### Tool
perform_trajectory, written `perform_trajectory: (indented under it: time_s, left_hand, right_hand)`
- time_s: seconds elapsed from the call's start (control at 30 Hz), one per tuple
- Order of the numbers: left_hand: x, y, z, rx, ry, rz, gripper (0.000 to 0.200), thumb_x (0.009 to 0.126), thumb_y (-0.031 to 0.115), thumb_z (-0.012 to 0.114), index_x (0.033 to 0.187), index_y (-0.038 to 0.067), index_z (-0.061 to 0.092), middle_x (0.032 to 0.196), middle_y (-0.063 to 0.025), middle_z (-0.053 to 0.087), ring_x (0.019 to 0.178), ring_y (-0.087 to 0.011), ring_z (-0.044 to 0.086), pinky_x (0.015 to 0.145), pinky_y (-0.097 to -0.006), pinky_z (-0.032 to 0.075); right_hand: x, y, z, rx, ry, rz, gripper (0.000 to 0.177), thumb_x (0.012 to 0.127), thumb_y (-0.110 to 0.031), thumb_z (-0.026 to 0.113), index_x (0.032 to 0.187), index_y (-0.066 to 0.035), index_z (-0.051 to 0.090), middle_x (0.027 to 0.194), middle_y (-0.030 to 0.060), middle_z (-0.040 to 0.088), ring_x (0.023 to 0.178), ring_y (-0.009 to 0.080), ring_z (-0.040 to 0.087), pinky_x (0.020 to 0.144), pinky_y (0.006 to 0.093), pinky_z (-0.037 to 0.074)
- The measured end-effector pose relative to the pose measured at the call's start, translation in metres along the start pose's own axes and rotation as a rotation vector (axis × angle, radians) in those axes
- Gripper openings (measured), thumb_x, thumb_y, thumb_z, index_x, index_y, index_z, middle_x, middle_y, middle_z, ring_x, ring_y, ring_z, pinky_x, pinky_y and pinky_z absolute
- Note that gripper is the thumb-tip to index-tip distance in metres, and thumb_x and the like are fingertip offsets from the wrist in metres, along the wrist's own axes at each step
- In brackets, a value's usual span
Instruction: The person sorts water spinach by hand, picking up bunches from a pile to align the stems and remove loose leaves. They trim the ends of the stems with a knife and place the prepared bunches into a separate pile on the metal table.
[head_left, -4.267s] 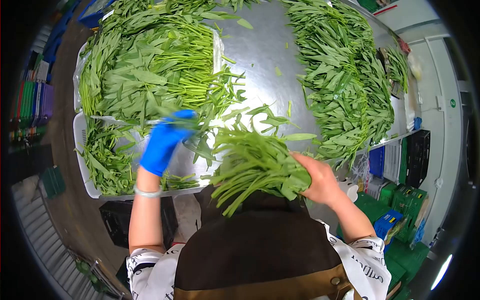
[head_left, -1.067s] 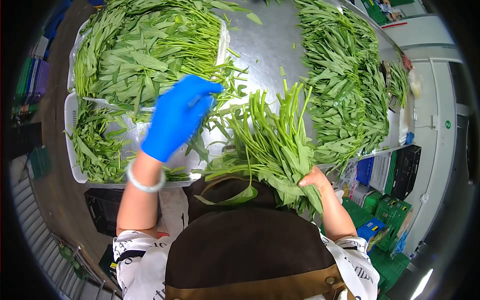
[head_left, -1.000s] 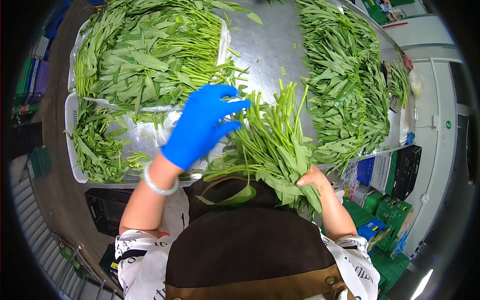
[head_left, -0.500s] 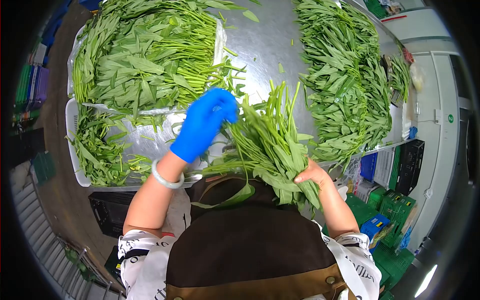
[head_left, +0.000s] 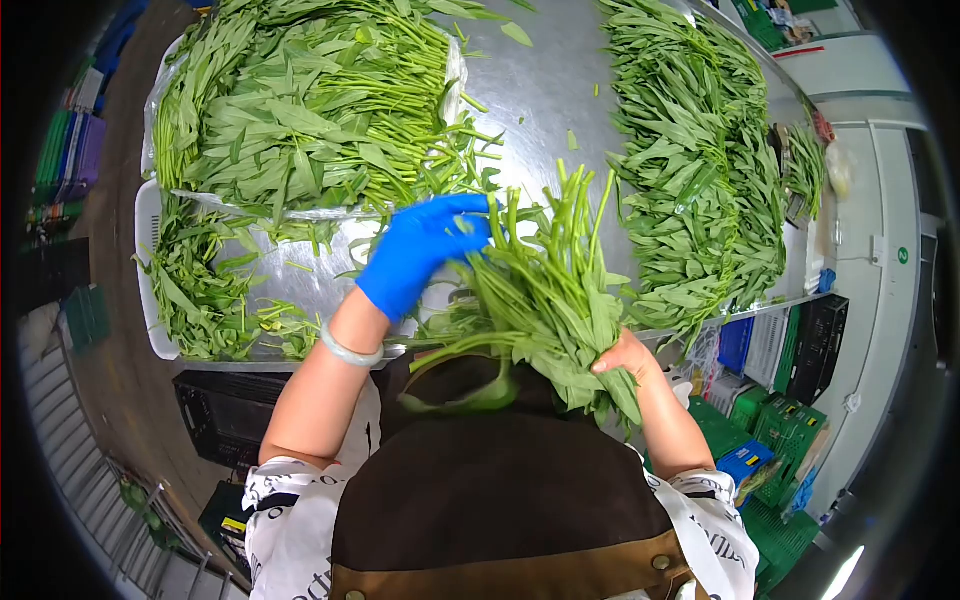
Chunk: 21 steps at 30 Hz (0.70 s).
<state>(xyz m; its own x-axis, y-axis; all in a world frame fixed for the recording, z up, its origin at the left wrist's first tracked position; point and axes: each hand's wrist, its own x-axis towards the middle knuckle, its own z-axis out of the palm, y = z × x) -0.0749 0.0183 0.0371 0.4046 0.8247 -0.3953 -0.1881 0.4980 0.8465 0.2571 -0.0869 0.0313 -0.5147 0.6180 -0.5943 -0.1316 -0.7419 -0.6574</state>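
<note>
My right hand (head_left: 628,362), bare, is wrapped round the leafy end of a bunch of long green stems (head_left: 545,290), whose cut ends point up and away from me. My left hand (head_left: 420,250), in a blue glove, is at the left side of the bunch near the upper stems. Its fingers are bent together there, and what lies between them is too small to make out. One loose leafy stem (head_left: 465,398) hangs in front of the dark apron, blurred.
A large heap of greens (head_left: 310,110) lies at the upper left of the metal table (head_left: 520,90). Another long pile (head_left: 700,170) lies on the right. Loose leaves (head_left: 200,300) sit by a white tray (head_left: 148,225). Green crates (head_left: 790,425) stand below right.
My left hand has moved slightly right and down, closer to the stems. My right hand still holds the bunch. The loose stem in front of the apron has shifted right.
</note>
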Motion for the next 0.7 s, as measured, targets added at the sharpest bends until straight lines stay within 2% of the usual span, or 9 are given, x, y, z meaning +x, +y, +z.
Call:
perform_trajectory:
  time_s: [0.07, 0.1, 0.17, 0.3, 0.37, 0.4, 0.47, 0.57, 0.7]
  left_hand:
    - [0.01, 0.005, -0.022, -0.377, 0.287, 0.178, 0.035, 0.085, 0.007, 0.066, 0.119, 0.002, 0.06, 0.108, -0.0059, 0.066, 0.093, -0.012, 0.063, 0.084, -0.0238, 0.049]
    - [0.012, 0.012, -0.045, -0.31, 0.487, 0.157, 0.036, 0.087, 0.005, 0.064, 0.122, 0.001, 0.058, 0.111, -0.0057, 0.065, 0.096, -0.0117, 0.062, 0.085, -0.0237, 0.049]
    - [0.016, -0.002, -0.09, -0.399, 0.441, 0.354, 0.044, 0.089, 0.006, 0.06, 0.132, 0.001, 0.051, 0.122, -0.0081, 0.061, 0.106, -0.0123, 0.06, 0.093, -0.0255, 0.048]
    - [-0.023, -0.006, -0.045, -0.061, 0.015, -0.003, 0.06, 0.088, 0.014, 0.064, 0.142, 0.003, 0.041, 0.138, -0.0116, 0.05, 0.124, -0.0208, 0.051, 0.104, -0.0323, 0.04]
    - [-0.033, -0.037, -0.027, -0.15, -0.336, 0.013, 0.076, 0.084, 0.026, 0.069, 0.147, 0.003, 0.033, 0.147, -0.0117, 0.04, 0.132, -0.0218, 0.042, 0.11, -0.0348, 0.033]
    - [-0.031, -0.054, -0.013, -0.309, -0.368, 0.072, 0.079, 0.082, 0.029, 0.069, 0.147, 0.003, 0.032, 0.149, -0.0115, 0.037, 0.135, -0.022, 0.039, 0.112, -0.0355, 0.03]
    - [-0.023, -0.062, 0.019, -0.699, -0.222, 0.086, 0.075, 0.083, 0.022, 0.066, 0.147, 0.004, 0.032, 0.145, -0.012, 0.043, 0.132, -0.0235, 0.043, 0.11, -0.0367, 0.033]
    - [-0.007, -0.059, 0.021, -0.63, -0.108, -0.069, 0.068, 0.084, 0.013, 0.063, 0.145, 0.003, 0.035, 0.136, -0.0118, 0.052, 0.124, -0.0244, 0.05, 0.105, -0.0367, 0.04]
    - [-0.001, -0.033, 0.027, -0.501, -0.022, 0.036, 0.055, 0.084, 0.007, 0.061, 0.136, 0.001, 0.045, 0.119, -0.011, 0.061, 0.109, -0.0218, 0.06, 0.096, -0.0353, 0.048]
  right_hand:
    - [-0.006, 0.006, 0.002, 0.124, 0.052, -0.06, 0.093, 0.056, -0.008, 0.084, 0.139, 0.001, 0.042, 0.128, 0.0121, 0.057, 0.12, 0.0246, 0.053, 0.106, 0.0375, 0.038]
    - [-0.009, 0.006, 0.002, 0.178, 0.068, -0.086, 0.091, 0.057, -0.009, 0.083, 0.138, 0.001, 0.043, 0.127, 0.0124, 0.057, 0.119, 0.0248, 0.053, 0.105, 0.0376, 0.038]
    - [-0.012, 0.004, 0.003, 0.232, 0.114, -0.132, 0.088, 0.06, -0.01, 0.082, 0.138, 0.001, 0.043, 0.127, 0.0128, 0.058, 0.118, 0.0251, 0.054, 0.104, 0.0378, 0.039]
    - [-0.004, -0.006, 0.013, 0.216, 0.138, -0.145, 0.082, 0.064, -0.013, 0.081, 0.136, 0.002, 0.044, 0.126, 0.0136, 0.059, 0.115, 0.0258, 0.056, 0.102, 0.0382, 0.041]
    - [0.005, -0.012, 0.023, 0.142, 0.122, -0.126, 0.079, 0.066, -0.014, 0.08, 0.135, 0.002, 0.045, 0.125, 0.0141, 0.059, 0.114, 0.0262, 0.057, 0.101, 0.0384, 0.042]
    - [0.011, -0.013, 0.03, 0.069, 0.109, -0.11, 0.078, 0.067, -0.015, 0.079, 0.135, 0.002, 0.045, 0.125, 0.0143, 0.059, 0.113, 0.0263, 0.057, 0.101, 0.0385, 0.042]
    - [0.024, -0.011, 0.044, -0.202, 0.087, -0.07, 0.075, 0.07, -0.016, 0.078, 0.134, 0.002, 0.045, 0.124, 0.0147, 0.06, 0.112, 0.0267, 0.058, 0.099, 0.0387, 0.043]
    - [0.043, -0.017, 0.081, -0.643, 0.183, -0.074, 0.088, 0.069, -0.024, 0.082, 0.14, 0.0, 0.035, 0.121, 0.016, 0.061, 0.115, 0.0281, 0.056, 0.098, 0.0376, 0.044]
    - [0.051, -0.042, 0.118, -0.989, 0.269, 0.096, 0.105, 0.068, -0.029, 0.084, 0.145, -0.001, 0.02, 0.122, 0.0199, 0.059, 0.119, 0.0316, 0.054, 0.099, 0.0377, 0.043]
